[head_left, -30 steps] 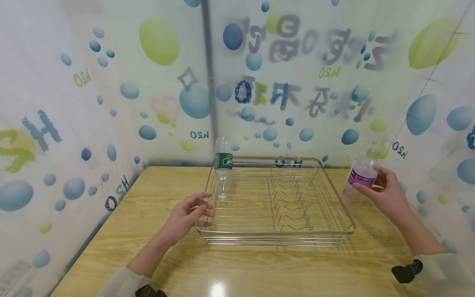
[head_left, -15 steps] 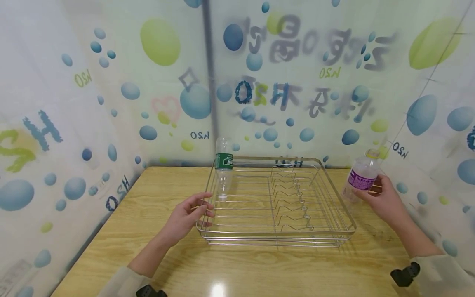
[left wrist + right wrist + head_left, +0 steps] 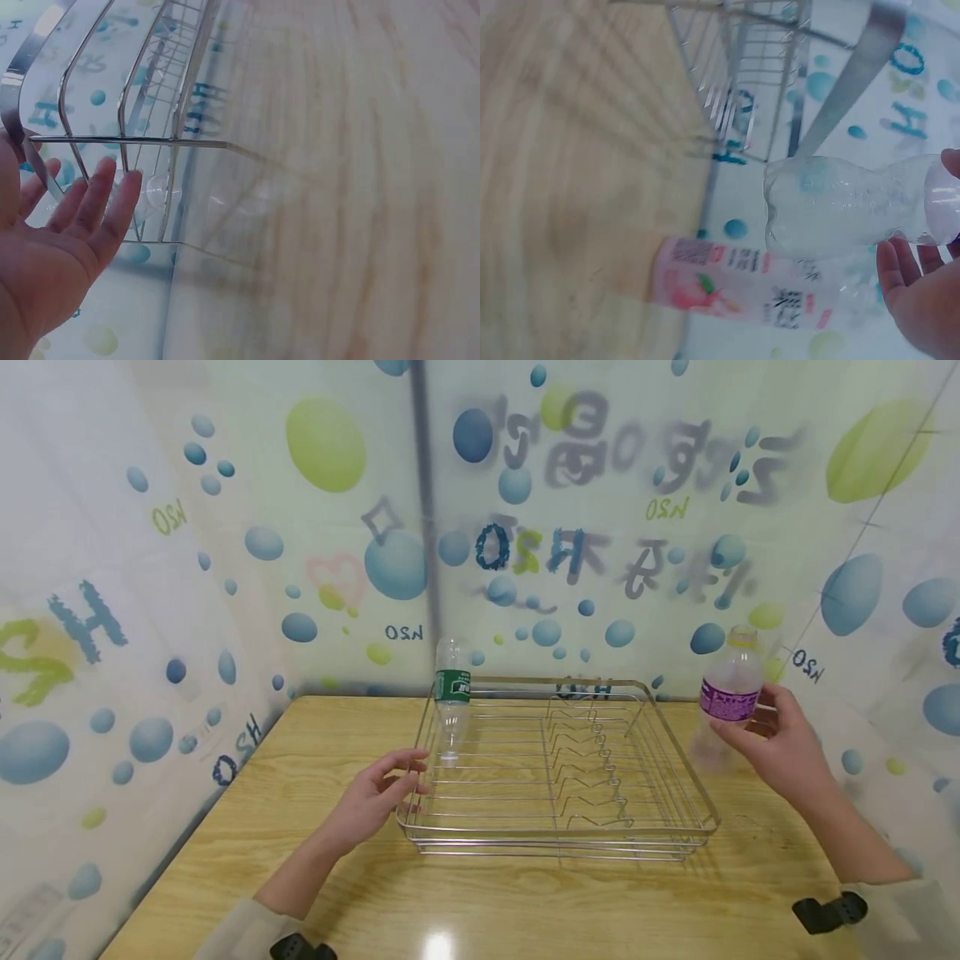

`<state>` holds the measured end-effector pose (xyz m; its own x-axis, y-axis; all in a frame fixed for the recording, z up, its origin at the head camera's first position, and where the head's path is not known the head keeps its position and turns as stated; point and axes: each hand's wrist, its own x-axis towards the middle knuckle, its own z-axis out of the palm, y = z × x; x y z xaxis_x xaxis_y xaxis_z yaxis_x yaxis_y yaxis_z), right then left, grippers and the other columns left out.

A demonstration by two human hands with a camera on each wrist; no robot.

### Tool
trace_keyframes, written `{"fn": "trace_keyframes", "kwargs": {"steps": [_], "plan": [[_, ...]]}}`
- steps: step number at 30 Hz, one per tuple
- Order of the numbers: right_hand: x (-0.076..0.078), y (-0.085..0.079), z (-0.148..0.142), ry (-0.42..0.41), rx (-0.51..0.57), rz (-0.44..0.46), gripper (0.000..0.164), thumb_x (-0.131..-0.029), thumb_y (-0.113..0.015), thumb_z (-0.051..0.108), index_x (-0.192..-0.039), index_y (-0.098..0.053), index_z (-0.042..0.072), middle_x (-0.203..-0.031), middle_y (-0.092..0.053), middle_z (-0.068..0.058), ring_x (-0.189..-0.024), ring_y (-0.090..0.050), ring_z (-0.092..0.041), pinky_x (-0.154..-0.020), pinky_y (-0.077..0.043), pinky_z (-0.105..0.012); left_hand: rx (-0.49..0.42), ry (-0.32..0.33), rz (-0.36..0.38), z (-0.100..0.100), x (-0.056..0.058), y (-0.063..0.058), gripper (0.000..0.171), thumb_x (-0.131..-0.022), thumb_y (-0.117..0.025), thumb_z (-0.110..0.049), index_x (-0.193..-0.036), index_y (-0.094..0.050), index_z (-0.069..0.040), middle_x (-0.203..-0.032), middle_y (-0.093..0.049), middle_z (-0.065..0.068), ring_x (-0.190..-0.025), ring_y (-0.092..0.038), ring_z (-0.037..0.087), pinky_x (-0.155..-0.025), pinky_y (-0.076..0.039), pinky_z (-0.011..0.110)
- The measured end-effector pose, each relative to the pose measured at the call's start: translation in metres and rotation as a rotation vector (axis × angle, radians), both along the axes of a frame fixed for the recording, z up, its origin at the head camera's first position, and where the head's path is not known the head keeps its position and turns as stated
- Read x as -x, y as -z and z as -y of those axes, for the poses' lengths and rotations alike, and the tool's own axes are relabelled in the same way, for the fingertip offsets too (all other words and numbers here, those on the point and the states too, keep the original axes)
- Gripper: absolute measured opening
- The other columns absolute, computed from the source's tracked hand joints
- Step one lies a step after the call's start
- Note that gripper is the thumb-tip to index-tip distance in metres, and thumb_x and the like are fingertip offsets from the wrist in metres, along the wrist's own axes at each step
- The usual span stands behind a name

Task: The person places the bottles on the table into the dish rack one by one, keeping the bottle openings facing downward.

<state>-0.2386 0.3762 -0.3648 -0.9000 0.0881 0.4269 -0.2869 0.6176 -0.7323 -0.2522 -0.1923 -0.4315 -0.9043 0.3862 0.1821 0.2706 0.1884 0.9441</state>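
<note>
My right hand (image 3: 783, 739) grips a clear plastic bottle (image 3: 729, 697) with a purple label and a yellow ring at its neck. It is held nearly upright, and in the right wrist view its clear base (image 3: 810, 206) hangs above the table. Behind it stands a second bottle (image 3: 735, 281) with a pink peach label, mostly hidden in the head view. My left hand (image 3: 375, 793) is at the left side of a metal wire dish rack (image 3: 562, 832), its fingers (image 3: 94, 199) loosely extended against the side wires. A clear green-labelled bottle (image 3: 452, 687) is in the rack's back left part.
A wood-grain table (image 3: 487, 902) carries the rack. Thin wire plate dividers (image 3: 592, 760) stand in the rack's right half. A patterned curtain (image 3: 600, 527) hangs close behind and on both sides of the table.
My right hand has lifted the purple-labelled bottle and brought it from a tilt to nearly upright. The left hand, the rack and the green-labelled bottle have stayed put.
</note>
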Motion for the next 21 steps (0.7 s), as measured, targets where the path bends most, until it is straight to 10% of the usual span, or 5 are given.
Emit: {"fn": "trace_keyframes", "kwargs": {"steps": [3,9,15,21], "plan": [[-0.003,-0.012,0.014,-0.035,-0.010,-0.043,0.080,-0.103,-0.079,0.016,-0.167,-0.033,0.002,-0.136,-0.047,0.022,-0.112,-0.053,0.008,-0.089,-0.045,0.001,0.077,-0.037,-0.027,0.002,0.000,-0.004,0.042,-0.115,-0.058,-0.019,-0.156,-0.056,-0.007,-0.155,-0.051,0.031,-0.120,-0.072,0.033,-0.090,-0.066,0.029],[-0.008,-0.033,0.048,-0.101,-0.080,-0.092,0.081,-0.099,-0.083,0.014,-0.166,-0.038,0.004,-0.149,-0.048,-0.010,-0.118,-0.048,0.005,-0.093,-0.041,0.000,0.230,-0.133,-0.106,0.003,-0.001,-0.018,0.044,-0.114,-0.063,-0.027,-0.154,-0.060,-0.012,-0.157,-0.053,0.019,-0.132,-0.066,0.039,-0.101,-0.063,0.046],[-0.009,-0.042,0.079,-0.171,-0.155,-0.168,0.080,-0.094,-0.087,0.007,-0.163,-0.047,0.008,-0.145,-0.051,-0.012,-0.121,-0.047,0.002,-0.098,-0.040,-0.003,0.186,-0.213,-0.226,-0.005,0.002,-0.036,0.040,-0.111,-0.066,-0.019,-0.149,-0.063,-0.008,-0.151,-0.056,0.017,-0.140,-0.061,0.039,-0.114,-0.056,0.060],[-0.010,-0.040,0.106,-0.252,-0.248,-0.179,0.078,-0.092,-0.090,0.009,-0.160,-0.053,0.010,-0.141,-0.056,-0.013,-0.123,-0.046,-0.009,-0.100,-0.043,-0.010,0.117,-0.148,-0.281,-0.029,0.003,-0.057,0.042,-0.108,-0.071,-0.015,-0.150,-0.063,-0.010,-0.151,-0.058,0.015,-0.136,-0.065,0.036,-0.108,-0.061,0.039]]}}
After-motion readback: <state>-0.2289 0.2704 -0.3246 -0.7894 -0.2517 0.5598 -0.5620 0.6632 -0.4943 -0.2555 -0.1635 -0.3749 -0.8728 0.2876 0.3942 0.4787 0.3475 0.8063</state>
